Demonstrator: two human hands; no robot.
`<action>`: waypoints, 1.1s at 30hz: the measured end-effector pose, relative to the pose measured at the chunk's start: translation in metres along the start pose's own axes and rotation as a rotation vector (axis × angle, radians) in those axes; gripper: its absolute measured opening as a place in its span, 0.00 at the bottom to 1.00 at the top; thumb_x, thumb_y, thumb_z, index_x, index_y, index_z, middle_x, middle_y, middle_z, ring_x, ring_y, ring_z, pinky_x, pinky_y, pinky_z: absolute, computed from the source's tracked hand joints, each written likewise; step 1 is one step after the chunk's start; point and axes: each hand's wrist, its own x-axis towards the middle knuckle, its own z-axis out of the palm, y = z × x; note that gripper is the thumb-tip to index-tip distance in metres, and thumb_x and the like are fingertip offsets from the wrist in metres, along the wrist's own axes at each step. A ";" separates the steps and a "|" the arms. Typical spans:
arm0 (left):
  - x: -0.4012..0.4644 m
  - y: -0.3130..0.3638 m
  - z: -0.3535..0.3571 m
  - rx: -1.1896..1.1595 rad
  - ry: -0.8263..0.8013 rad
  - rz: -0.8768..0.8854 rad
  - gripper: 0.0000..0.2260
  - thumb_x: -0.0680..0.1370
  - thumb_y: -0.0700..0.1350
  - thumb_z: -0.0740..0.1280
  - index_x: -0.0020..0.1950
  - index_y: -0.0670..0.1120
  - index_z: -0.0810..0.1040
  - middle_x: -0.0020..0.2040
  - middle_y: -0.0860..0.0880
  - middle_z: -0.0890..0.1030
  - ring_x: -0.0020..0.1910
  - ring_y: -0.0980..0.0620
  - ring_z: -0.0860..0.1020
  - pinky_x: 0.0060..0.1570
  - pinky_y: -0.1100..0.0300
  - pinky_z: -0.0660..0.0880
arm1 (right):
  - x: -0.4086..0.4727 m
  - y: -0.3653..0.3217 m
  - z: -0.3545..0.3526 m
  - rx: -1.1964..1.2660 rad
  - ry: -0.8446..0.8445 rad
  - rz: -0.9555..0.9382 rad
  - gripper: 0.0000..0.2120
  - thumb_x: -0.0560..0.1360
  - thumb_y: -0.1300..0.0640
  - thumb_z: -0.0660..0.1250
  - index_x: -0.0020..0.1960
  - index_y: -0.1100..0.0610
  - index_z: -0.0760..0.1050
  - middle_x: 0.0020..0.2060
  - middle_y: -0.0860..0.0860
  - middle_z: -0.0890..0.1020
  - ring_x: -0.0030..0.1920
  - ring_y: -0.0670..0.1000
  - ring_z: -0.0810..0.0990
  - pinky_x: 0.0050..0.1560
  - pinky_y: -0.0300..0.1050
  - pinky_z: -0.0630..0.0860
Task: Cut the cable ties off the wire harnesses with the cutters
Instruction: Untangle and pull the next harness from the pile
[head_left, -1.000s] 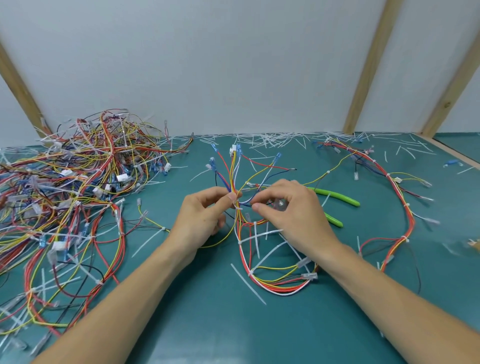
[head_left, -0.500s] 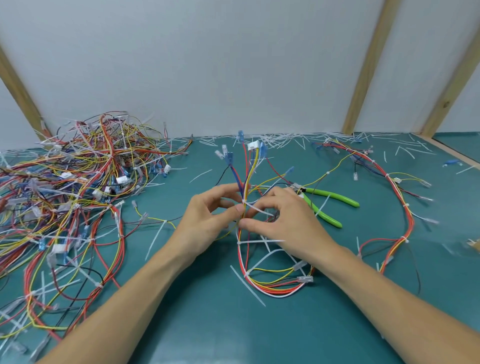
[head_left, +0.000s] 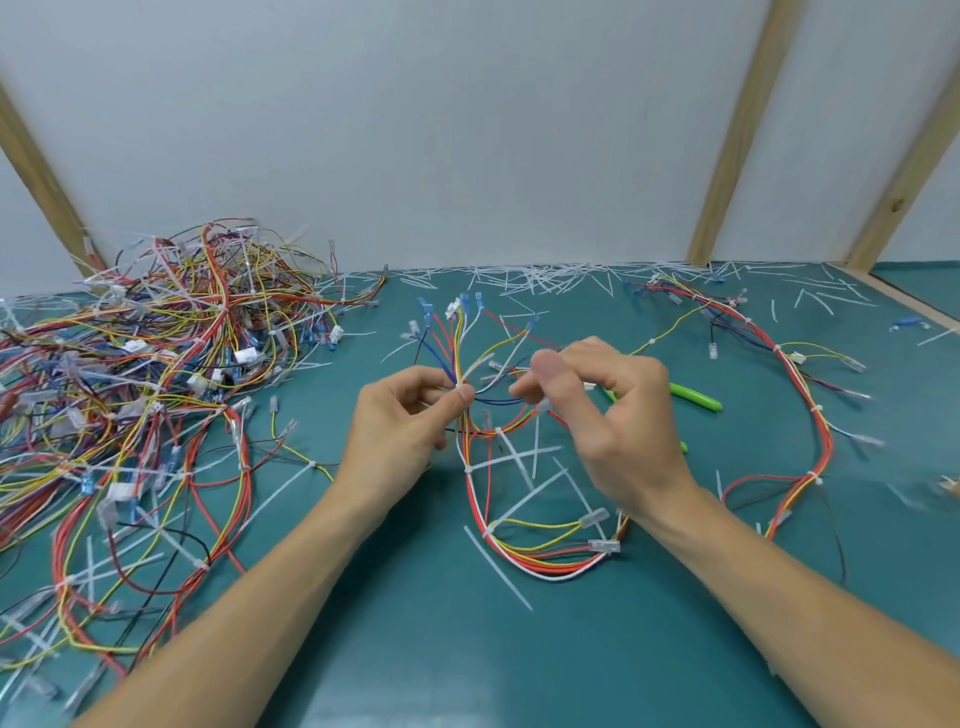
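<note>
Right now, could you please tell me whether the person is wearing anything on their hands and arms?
No. Both the left hand and the right hand are bare: no gloves, rings, watch or wristbands show. Both forearms are uncovered as far as the bottom edge of the picture, with no sleeve in view. The fingernails are short and look unpainted. The right hand is slightly blurred.

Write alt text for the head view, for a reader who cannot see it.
Two bare hands work on a wire harness over a teal table: the left hand pinches its wires, and the right hand, blurred, pinches a piece near them. Green-handled cutters lie behind the right hand, a tangled harness pile sits left, and cut ties litter the back edge.
</note>
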 end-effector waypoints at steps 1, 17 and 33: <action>0.001 0.000 -0.001 0.025 0.019 0.022 0.06 0.75 0.45 0.75 0.43 0.46 0.81 0.30 0.53 0.77 0.26 0.55 0.71 0.27 0.65 0.69 | -0.001 -0.003 0.000 0.008 -0.025 -0.037 0.16 0.80 0.47 0.66 0.39 0.53 0.86 0.34 0.45 0.84 0.40 0.52 0.81 0.47 0.50 0.75; -0.003 0.019 -0.002 -0.253 -0.006 0.136 0.10 0.75 0.47 0.71 0.53 0.44 0.79 0.42 0.47 0.87 0.36 0.57 0.79 0.31 0.67 0.72 | -0.009 0.018 0.018 -0.392 -0.454 0.191 0.14 0.73 0.33 0.70 0.49 0.42 0.79 0.35 0.34 0.80 0.36 0.34 0.75 0.37 0.33 0.63; -0.007 0.018 0.000 -0.191 -0.225 0.116 0.16 0.77 0.36 0.69 0.64 0.41 0.76 0.54 0.45 0.86 0.45 0.53 0.82 0.48 0.61 0.79 | -0.008 0.015 0.018 0.189 -0.579 0.489 0.10 0.77 0.56 0.74 0.39 0.58 0.83 0.33 0.51 0.85 0.36 0.46 0.80 0.44 0.40 0.73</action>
